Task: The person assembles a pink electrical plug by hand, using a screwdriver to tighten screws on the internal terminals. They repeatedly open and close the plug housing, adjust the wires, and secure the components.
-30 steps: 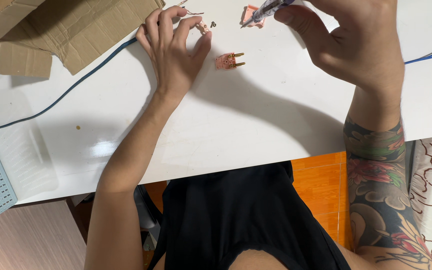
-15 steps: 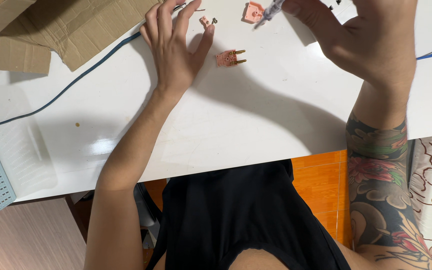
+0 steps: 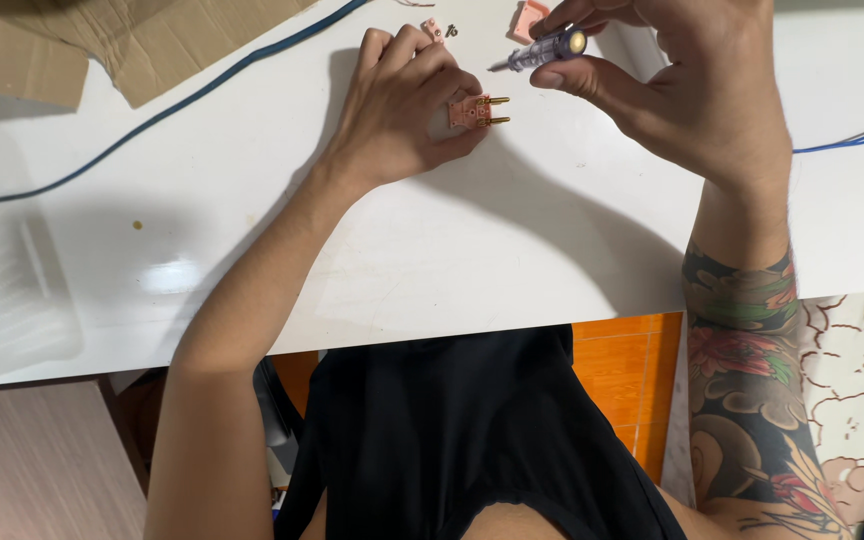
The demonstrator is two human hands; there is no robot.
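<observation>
The left hand (image 3: 402,110) is pinching a pink two-pin plug part (image 3: 474,112) against the white table (image 3: 512,240) with curled fingers, while the right hand (image 3: 687,85) is gripping a small clear-handled screwdriver (image 3: 542,50) just above it, near a pink cover piece (image 3: 527,18).

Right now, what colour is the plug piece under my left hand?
Pinkish-orange plug piece with brass-coloured prongs, clearest in the head view.
</observation>
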